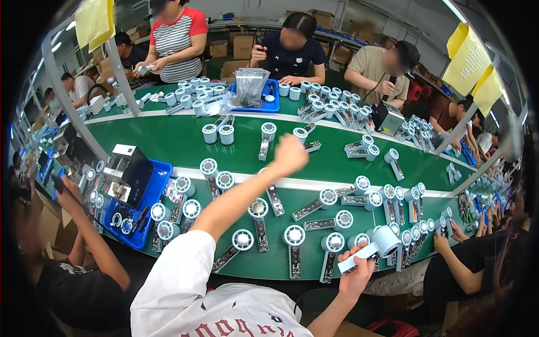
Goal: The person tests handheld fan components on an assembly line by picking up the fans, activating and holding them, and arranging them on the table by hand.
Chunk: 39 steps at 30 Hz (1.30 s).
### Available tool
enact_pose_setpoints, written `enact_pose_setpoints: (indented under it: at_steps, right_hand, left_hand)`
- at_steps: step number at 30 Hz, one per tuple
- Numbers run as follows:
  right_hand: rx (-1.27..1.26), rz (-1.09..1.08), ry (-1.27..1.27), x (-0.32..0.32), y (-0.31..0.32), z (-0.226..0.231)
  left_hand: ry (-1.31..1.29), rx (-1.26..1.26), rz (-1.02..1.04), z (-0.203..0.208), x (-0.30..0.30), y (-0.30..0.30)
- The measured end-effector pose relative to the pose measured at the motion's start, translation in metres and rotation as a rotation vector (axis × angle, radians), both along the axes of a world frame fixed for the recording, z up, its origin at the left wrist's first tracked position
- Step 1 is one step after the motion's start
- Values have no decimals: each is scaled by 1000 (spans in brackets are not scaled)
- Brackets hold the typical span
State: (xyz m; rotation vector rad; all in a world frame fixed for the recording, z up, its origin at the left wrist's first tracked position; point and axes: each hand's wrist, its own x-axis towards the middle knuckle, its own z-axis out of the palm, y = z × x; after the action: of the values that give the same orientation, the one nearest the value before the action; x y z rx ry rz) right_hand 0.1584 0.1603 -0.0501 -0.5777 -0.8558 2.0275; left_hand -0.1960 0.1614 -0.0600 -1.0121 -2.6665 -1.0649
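Note:
My right hand (357,275), at the lower right, grips a light-blue handheld device (359,257) by its flat handle; its cylindrical head (386,240) points right. My left arm stretches across the bench to the green strip beyond the white rail. There my left hand (291,154) is beside another light-blue device (300,133), overlapping it. The fingers are hidden, so whether they hold it is unclear. Between my arms lie several similar devices, such as one device (294,236) with a round slotted head and an open handle showing a circuit board.
A blue tray (163,168) with a black-and-silver machine (128,174) stands left. The white rail (303,183) divides the green surface. Across it, people work near a second blue tray (272,106) and more devices. Co-workers' arms are close on both sides. Yellow sheets (469,56) hang from posts.

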Motion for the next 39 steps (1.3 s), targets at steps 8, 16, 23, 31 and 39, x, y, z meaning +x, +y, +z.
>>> enact_pose_setpoints:
  at_steps: [8,16,23,31,39]
  right_hand:
    - [142,130,13,-5,0,-10]
    - [225,179,15,-25,-2,-15]
    - [98,229,121,-30,-20,-5]
    - [189,361,84,-27,-37,-3]
    - [212,392,92,-29,-47,-1]
  left_hand:
    - [-197,-40,297,-37,-80,-29]
    - [-793,395,-264,45,-35,-97]
    - [-1168,551,-613,43,105,-154]
    - [-1407,799,-647,30,188,-160]
    - [-1381,774,-771,21,195,-157]
